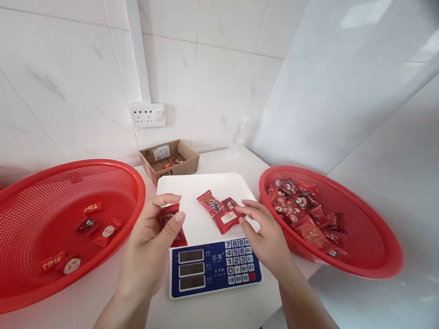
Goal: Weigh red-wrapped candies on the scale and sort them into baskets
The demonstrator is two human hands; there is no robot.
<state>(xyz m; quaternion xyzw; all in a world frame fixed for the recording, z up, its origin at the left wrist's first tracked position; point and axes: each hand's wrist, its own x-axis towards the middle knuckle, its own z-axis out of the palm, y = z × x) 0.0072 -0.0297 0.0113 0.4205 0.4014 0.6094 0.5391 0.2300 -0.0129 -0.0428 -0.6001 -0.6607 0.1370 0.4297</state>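
My left hand (146, 249) is closed, with thumb and fingers around a small red snack packet (179, 236) over the left side of the scale's white pan (194, 229). Two more packets lie on the pan: a bright red one (209, 202) and a darker red one (227, 217) with a white label, their edges overlapping. At the right edge of the darker packet is my right hand (265, 232), its fingers apart and the fingertips at or just over the wrapper. Below the pan, the blue keypad panel (219, 283) of the scale faces me, with three small displays.
To the left stands a big red plastic basket (134, 188) with several packets in it. A smaller red basket (370, 238) on the right holds a heap of packets. Behind the scale are a cardboard box (190, 162) and a clear plastic object (237, 142). A socket (148, 114) is on the tiled wall.
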